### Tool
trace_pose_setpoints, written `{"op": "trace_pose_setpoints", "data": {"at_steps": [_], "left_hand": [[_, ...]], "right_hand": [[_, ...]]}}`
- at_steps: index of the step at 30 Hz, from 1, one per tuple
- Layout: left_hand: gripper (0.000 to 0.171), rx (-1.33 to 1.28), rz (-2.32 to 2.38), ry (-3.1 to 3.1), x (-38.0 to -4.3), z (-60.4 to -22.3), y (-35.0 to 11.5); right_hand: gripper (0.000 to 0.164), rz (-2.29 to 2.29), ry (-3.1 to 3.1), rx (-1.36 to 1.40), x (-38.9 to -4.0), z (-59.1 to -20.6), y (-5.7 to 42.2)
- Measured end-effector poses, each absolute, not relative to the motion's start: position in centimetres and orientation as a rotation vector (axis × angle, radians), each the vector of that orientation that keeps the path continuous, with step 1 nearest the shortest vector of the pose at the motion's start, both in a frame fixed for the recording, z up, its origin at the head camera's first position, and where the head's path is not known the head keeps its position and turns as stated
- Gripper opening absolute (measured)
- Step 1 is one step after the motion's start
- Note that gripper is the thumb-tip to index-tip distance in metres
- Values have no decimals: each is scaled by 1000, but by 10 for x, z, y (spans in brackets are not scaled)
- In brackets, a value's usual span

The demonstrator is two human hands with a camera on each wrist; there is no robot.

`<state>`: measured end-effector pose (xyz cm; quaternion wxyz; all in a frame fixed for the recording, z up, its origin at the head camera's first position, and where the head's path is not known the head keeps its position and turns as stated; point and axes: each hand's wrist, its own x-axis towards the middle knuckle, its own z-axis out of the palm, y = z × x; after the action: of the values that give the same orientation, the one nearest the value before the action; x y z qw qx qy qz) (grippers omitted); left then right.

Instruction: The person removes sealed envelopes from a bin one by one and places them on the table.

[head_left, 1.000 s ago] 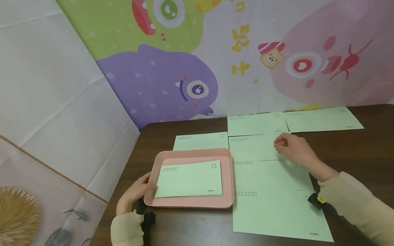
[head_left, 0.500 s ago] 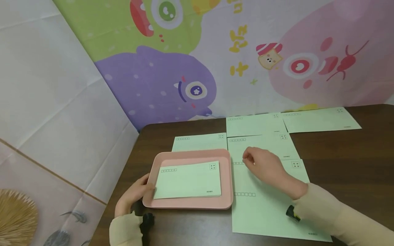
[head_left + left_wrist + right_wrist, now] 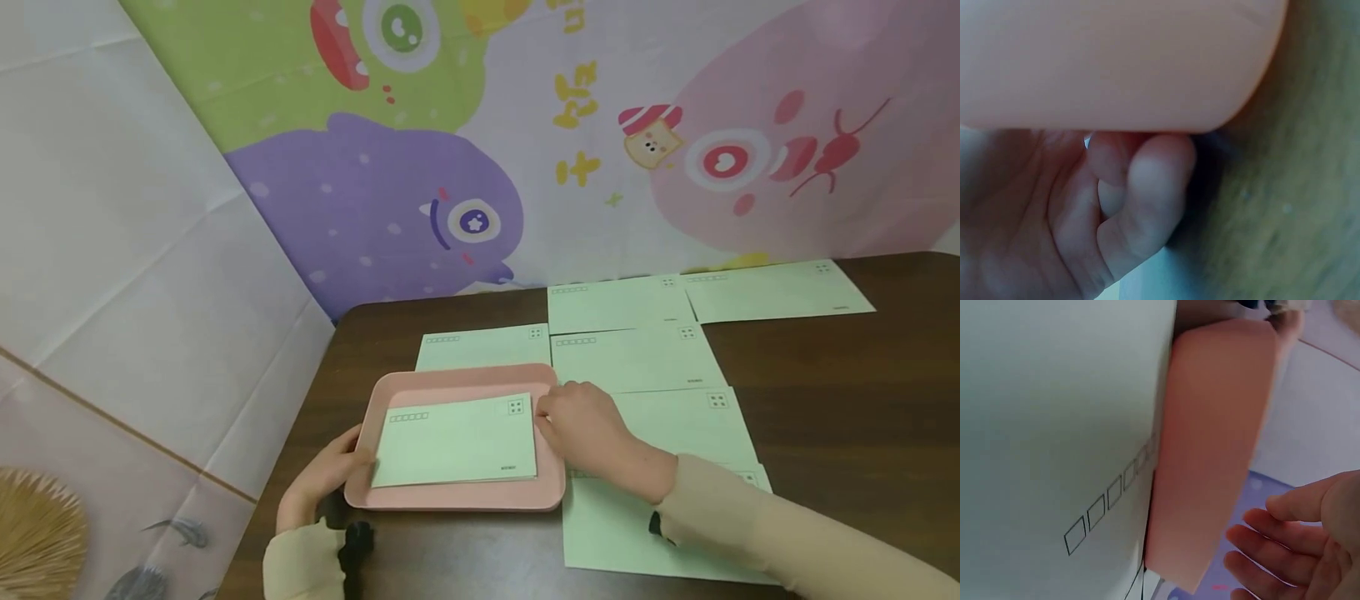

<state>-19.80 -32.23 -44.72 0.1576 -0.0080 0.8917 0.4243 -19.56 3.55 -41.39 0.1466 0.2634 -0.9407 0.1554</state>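
Observation:
A shallow pink tray (image 3: pixel 450 499) on the table holds pale green envelopes (image 3: pixel 457 442), the edges of more than one showing along the bottom. My left hand (image 3: pixel 326 475) grips the tray's left rim, thumb over the edge. In the left wrist view, curled fingers (image 3: pixel 1154 187) of that hand sit under the tray wall (image 3: pixel 1116 69). My right hand (image 3: pixel 592 429) is above the tray's right rim, fingertips right at the envelope's right edge. In the right wrist view, the fingers (image 3: pixel 1266 550) are loosely bent and apart, with nothing between them, beside the tray wall (image 3: pixel 1210 450).
Several green envelopes lie flat on the dark wooden table (image 3: pixel 825 392): one behind the tray (image 3: pixel 487 347), two along the back including the far right one (image 3: pixel 780 292), and a column right of the tray (image 3: pixel 637 358). A cartoon-printed cloth (image 3: pixel 585 217) rises behind the table.
My right hand has moved left and toward me, from over the envelope column to the tray's right rim. The left hand keeps its grip; the tray and envelopes have stayed put.

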Motion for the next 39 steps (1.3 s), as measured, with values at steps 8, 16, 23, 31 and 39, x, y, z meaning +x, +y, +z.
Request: {"op": "trace_pose_setpoints", "data": {"at_steps": [8, 16, 23, 31, 39], "left_hand": [[50, -17, 1251, 2515, -197, -450, -323], [51, -29, 1245, 2513, -197, -449, -321], [50, -31, 1260, 2510, -198, -447, -322], [52, -41, 1249, 2507, -198, -447, -322], [52, -39, 1260, 2493, -198, -447, -322]], "right_hand": [[23, 189, -2793, 832, -199, -423, 20], [33, 127, -2957, 759, -200, -424, 10], [38, 66, -2999, 708, -203, -428, 4], [44, 26, -3018, 667, -207, -432, -2], [53, -91, -3023, 619, -210, -437, -5]]}}
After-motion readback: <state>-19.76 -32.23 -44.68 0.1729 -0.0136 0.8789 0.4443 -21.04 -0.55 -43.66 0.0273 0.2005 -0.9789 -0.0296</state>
